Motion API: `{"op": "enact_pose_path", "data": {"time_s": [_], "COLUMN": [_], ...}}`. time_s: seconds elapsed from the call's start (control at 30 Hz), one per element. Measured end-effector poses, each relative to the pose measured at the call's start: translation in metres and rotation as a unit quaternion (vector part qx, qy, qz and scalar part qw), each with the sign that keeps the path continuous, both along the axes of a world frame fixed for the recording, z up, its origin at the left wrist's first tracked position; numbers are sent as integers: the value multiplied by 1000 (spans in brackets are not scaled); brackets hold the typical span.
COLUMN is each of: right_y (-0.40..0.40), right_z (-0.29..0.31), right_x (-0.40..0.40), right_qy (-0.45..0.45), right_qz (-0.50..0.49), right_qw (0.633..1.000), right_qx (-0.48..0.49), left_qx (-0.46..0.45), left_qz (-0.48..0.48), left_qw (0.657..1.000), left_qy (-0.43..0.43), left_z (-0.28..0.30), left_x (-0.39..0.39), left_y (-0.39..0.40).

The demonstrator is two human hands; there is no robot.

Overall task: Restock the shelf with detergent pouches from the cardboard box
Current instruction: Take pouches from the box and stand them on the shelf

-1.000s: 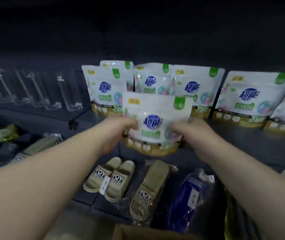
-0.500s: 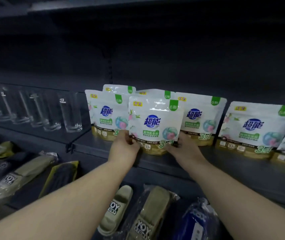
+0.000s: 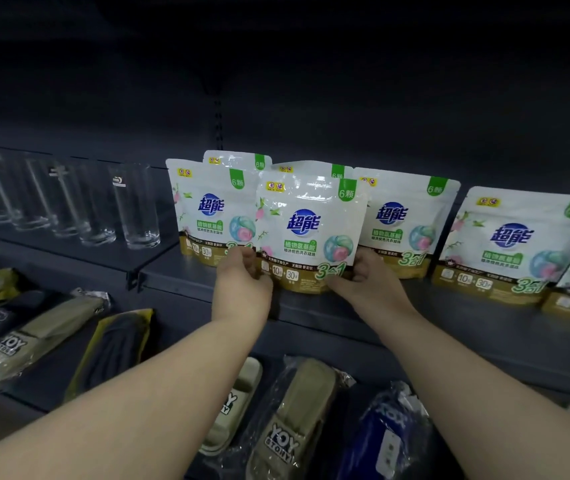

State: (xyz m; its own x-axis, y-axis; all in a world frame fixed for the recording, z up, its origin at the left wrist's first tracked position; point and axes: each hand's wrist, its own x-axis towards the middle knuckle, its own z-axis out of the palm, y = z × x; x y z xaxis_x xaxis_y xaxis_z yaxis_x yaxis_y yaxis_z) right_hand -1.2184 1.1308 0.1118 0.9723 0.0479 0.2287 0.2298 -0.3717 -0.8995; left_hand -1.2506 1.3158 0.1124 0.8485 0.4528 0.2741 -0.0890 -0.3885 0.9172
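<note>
A white detergent pouch (image 3: 307, 233) stands upright at the near edge of the dark shelf (image 3: 449, 317), held at its two bottom corners: the left hand (image 3: 242, 285) pinches the lower left corner with thumb in front, and the right hand (image 3: 363, 282) grips the lower right corner the same way. The pouch is glossy white with a gold-brown band along the bottom, pink flowers down its left side and a round pink-and-teal bead picture at the right. It bears a blue oval logo reading "超能", a green tab at top right marked "6颗", a green label "植物氨基酸", and "3合1", "10" and "30" on the gold band. Matching pouches stand behind and to both sides: one on the left (image 3: 210, 209), one on the right (image 3: 404, 220), another farther right (image 3: 512, 244). Clear drinking glasses (image 3: 136, 206) line the shelf to the left. Below, wrapped slippers (image 3: 283, 434) read "YOY STONY".
</note>
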Motion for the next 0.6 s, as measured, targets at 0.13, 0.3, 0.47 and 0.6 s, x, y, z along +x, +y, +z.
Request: {"op": "enact_pose_path", "data": {"time_s": [0.13, 0.3, 0.47, 0.6], "right_y": [0, 0, 17, 21], "right_z": [2, -12, -51, -103], "right_x": [-17, -72, -104, -125], "right_qy": [-23, -101, 4, 129], "right_qz": [-85, -95, 75, 171], "right_qw": [996, 989, 997, 972], "right_qx": [25, 56, 29, -92], "left_qx": [-8, -63, -98, -85], "left_qz": [14, -101, -199, -253], "left_qw": [999, 993, 973, 941], "left_qy": [-30, -1, 71, 206], "left_z": [-4, -35, -85, -141], "left_x": [-15, -47, -72, -99], "left_y": [-2, -8, -11, 0]}}
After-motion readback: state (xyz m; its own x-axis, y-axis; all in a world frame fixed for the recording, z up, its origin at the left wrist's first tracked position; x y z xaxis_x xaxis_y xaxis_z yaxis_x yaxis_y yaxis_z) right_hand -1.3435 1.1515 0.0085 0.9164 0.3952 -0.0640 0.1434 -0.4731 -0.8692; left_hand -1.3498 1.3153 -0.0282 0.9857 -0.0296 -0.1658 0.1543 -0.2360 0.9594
